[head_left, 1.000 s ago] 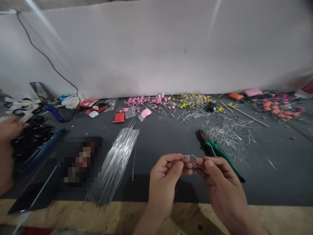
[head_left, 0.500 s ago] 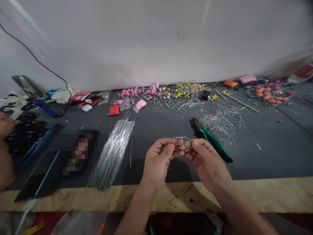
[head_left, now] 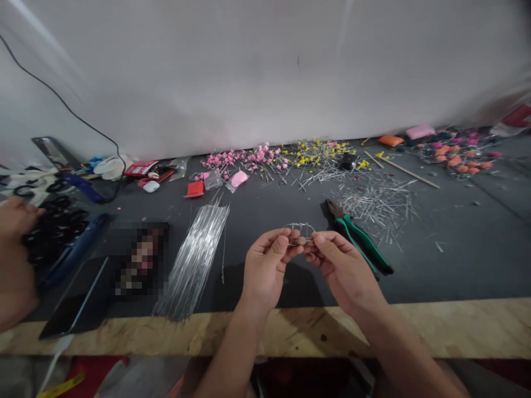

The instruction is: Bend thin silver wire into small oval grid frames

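Observation:
Between my two hands I hold a small rounded wire frame (head_left: 299, 225) with short crosspieces, raised over the dark tabletop. The thumb and fingers of my left hand (head_left: 266, 264) pinch its left side. My right hand (head_left: 341, 264) grips the opposite side between thumb and fingertips. Fingers cover the lower part of the frame. Just beyond my right hand lie pliers (head_left: 360, 237) with green handles. To the left of my left hand rests a bundle of straight silvery wires (head_left: 194, 257), with a single twisted wire (head_left: 223, 254) beside it.
Loose cut wires (head_left: 375, 204) spread behind the pliers. Pink-tipped wires (head_left: 244, 157) and yellow-tipped wires (head_left: 321, 152) line the wall. At left are a phone (head_left: 74, 298), a dark blurred-out device (head_left: 143, 257), black looped items (head_left: 56, 226) and another person's hand (head_left: 19, 221).
The wire frame has tilted up so more of its arch shows, and both hands have shifted slightly left. The other person's hand reaches further into view at left.

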`<action>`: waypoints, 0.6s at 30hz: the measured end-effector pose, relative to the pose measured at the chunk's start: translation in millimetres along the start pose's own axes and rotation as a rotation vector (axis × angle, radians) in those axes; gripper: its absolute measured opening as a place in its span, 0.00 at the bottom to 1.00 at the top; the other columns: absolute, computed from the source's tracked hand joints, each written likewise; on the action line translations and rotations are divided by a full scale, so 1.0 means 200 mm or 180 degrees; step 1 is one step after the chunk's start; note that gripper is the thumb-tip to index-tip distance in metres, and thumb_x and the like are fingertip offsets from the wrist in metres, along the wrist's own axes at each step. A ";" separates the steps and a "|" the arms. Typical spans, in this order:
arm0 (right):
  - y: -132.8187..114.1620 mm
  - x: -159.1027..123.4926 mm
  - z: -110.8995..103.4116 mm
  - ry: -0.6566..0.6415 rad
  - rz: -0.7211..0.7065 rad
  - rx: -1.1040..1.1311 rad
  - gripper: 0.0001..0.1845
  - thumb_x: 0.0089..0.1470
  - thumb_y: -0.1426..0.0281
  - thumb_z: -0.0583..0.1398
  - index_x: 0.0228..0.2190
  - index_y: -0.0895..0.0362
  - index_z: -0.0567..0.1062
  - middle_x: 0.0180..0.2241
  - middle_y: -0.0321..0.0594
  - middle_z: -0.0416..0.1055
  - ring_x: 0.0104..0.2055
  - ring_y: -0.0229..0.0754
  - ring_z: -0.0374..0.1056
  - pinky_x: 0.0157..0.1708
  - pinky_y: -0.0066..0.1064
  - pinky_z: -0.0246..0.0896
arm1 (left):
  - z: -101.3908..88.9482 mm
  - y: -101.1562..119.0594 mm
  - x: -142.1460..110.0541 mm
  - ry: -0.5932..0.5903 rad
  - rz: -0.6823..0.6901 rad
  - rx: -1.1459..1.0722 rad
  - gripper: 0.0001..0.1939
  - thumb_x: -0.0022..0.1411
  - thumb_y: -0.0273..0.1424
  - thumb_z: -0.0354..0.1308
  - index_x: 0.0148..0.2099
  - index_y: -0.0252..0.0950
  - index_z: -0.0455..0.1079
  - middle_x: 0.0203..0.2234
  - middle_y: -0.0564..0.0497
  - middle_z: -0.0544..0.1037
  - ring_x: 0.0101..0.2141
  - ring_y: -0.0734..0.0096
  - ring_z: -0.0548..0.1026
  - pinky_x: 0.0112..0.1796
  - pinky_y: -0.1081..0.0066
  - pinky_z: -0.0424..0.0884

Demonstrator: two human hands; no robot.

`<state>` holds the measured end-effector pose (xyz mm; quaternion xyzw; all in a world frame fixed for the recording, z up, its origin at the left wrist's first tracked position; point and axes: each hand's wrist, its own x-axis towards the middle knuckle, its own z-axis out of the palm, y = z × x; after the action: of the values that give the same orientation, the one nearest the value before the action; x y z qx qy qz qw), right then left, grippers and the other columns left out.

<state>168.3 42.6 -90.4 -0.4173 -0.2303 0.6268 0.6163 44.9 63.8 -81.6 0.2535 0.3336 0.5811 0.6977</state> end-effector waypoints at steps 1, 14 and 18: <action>0.00 0.01 0.00 0.0007 -0.0012 -0.0021 0.08 0.46 0.63 0.68 0.28 0.54 0.79 0.27 0.36 0.76 0.30 0.36 0.70 0.32 0.28 0.68 | 0.00 0.00 0.00 0.0000 0.0003 0.0013 0.09 0.49 0.31 0.70 0.33 0.34 0.77 0.31 0.49 0.82 0.32 0.71 0.80 0.36 0.72 0.77; -0.03 0.04 0.03 0.0006 -0.0076 0.0071 0.09 0.45 0.62 0.69 0.29 0.53 0.79 0.28 0.34 0.75 0.29 0.35 0.68 0.33 0.28 0.65 | 0.02 -0.01 0.03 0.0038 0.0036 -0.0192 0.11 0.52 0.29 0.68 0.40 0.35 0.77 0.33 0.49 0.82 0.34 0.72 0.80 0.38 0.73 0.75; -0.04 0.06 0.05 0.0066 -0.0108 0.0142 0.08 0.45 0.63 0.69 0.28 0.54 0.80 0.27 0.33 0.75 0.29 0.34 0.67 0.33 0.28 0.65 | 0.03 -0.01 0.04 0.0081 0.0027 -0.0233 0.10 0.53 0.28 0.67 0.40 0.35 0.77 0.36 0.49 0.82 0.38 0.70 0.79 0.41 0.73 0.75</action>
<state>165.1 57.7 -81.9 -0.4059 -0.2170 0.6169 0.6384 52.7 70.7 -80.5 0.2218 0.3200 0.5991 0.6997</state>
